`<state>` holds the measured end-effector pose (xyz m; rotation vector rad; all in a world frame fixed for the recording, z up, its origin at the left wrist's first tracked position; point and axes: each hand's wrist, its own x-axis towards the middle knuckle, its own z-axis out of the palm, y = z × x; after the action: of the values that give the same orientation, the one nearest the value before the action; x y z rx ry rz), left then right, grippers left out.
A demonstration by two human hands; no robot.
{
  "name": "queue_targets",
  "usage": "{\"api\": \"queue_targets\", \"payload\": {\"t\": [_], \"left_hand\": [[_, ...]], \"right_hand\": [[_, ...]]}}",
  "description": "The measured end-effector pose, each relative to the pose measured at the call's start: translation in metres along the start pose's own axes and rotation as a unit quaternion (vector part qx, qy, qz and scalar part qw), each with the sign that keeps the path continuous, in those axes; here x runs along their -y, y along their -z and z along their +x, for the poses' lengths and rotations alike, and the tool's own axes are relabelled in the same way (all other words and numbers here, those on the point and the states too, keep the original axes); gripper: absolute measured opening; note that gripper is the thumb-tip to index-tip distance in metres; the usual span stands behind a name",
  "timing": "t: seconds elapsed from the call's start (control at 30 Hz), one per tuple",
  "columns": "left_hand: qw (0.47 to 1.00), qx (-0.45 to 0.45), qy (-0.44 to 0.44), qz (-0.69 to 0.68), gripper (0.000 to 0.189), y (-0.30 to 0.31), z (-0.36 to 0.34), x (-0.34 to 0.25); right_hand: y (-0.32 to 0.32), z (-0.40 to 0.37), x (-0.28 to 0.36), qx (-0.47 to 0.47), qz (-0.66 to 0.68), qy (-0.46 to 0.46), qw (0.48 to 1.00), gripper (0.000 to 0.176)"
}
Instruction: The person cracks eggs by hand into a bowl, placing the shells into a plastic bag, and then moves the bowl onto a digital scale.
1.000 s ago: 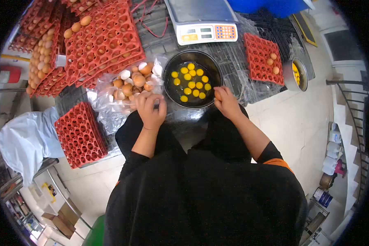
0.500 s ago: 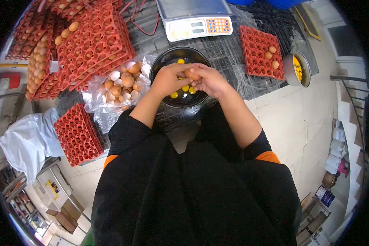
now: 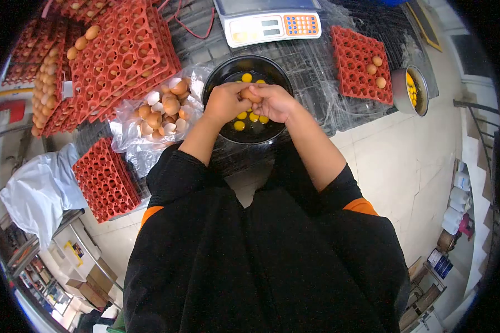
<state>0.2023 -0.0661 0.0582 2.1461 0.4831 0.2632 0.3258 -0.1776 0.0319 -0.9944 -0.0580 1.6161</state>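
Observation:
Both my hands meet over a black bowl holding several raw eggs with bright yolks. Between them is a brown egg, partly hidden by fingers; whether its shell is split I cannot make out. My left hand is closed around its left side, and my right hand grips it from the right. Left of the bowl, a clear plastic bag bulges with broken eggshells. To the right, a red egg tray carries three brown eggs.
A white digital scale stands behind the bowl. A metal pot with yolks sits at the table's right edge. Stacked red trays rise at the left, with several eggs; more empty trays lie nearer me. A white plastic sack hangs at far left.
The view has shifted slightly. My hands still hold the egg together over the bowl, with the fingers now drawn closer around it.

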Motion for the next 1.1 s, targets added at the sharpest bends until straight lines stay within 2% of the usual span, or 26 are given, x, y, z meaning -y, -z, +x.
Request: {"api": "queue_targets", "payload": {"t": [0.07, 0.27, 0.37, 0.4, 0.47, 0.53, 0.57, 0.67, 0.7, 0.77, 0.8, 0.9, 0.93, 1.0, 1.03, 1.1], "left_hand": [[0.999, -0.015, 0.018, -0.032, 0.036, -0.003, 0.0, 0.002], [0.998, -0.042, -0.048, 0.025, 0.037, -0.014, 0.002, 0.027], [1.0, 0.012, 0.021, 0.007, 0.037, -0.001, 0.002, 0.024], [0.999, 0.033, 0.021, 0.017, 0.037, 0.001, 0.002, 0.026], [0.996, 0.074, 0.019, 0.036, 0.036, 0.004, 0.005, 0.034], [0.99, 0.088, -0.041, 0.1, 0.036, 0.008, 0.005, 0.041], [0.984, 0.094, -0.072, 0.132, 0.035, 0.012, 0.005, 0.044], [0.98, 0.068, -0.073, 0.174, 0.035, 0.025, 0.0, 0.051], [0.982, 0.013, -0.078, 0.174, 0.034, 0.031, -0.002, 0.05], [0.976, -0.098, -0.087, 0.172, 0.033, 0.044, -0.012, 0.045], [0.973, -0.104, 0.027, 0.207, 0.037, 0.058, -0.02, 0.024], [0.954, -0.23, 0.158, 0.11, 0.043, 0.088, -0.05, 0.021], [0.946, -0.225, 0.2, 0.12, 0.043, 0.098, -0.063, 0.021], [0.926, -0.213, 0.28, 0.139, 0.044, 0.116, -0.091, 0.022], [0.923, -0.246, 0.265, 0.13, 0.042, 0.12, -0.104, 0.026], [0.913, -0.316, 0.233, 0.111, 0.039, 0.119, -0.128, 0.04]], "right_hand": [[0.005, 0.003, -0.002, 0.011, 0.004, 0.0, 1.0, 0.017], [0.013, 0.011, -0.007, 0.023, 0.008, -0.022, 0.999, 0.02], [0.016, 0.012, -0.009, 0.033, -0.005, -0.022, 0.999, 0.023], [0.016, 0.012, -0.009, 0.035, -0.01, -0.022, 0.999, 0.024], [0.016, 0.013, -0.008, 0.027, -0.101, -0.035, 0.994, 0.029], [0.015, 0.014, -0.01, -0.001, -0.214, -0.037, 0.976, 0.034], [0.014, 0.015, -0.012, -0.024, -0.282, -0.031, 0.959, 0.036], [0.01, 0.013, -0.01, -0.075, -0.426, -0.003, 0.901, 0.043], [0.008, 0.013, -0.009, -0.09, -0.464, 0.008, 0.881, 0.045], [0.019, 0.016, -0.021, -0.178, -0.607, 0.172, 0.755, 0.046], [0.022, 0.018, -0.024, -0.217, -0.664, 0.252, 0.67, 0.047], [0.004, 0.018, -0.011, -0.294, -0.536, 0.293, 0.735, 0.047], [-0.018, 0.013, -0.004, -0.272, -0.425, 0.248, 0.827, 0.051], [-0.069, 0.007, -0.007, -0.223, -0.405, 0.287, 0.839, 0.052], [-0.085, 0.014, -0.019, -0.206, -0.445, 0.302, 0.817, 0.052], [-0.124, 0.023, -0.039, -0.169, -0.469, 0.281, 0.82, 0.051]]}}
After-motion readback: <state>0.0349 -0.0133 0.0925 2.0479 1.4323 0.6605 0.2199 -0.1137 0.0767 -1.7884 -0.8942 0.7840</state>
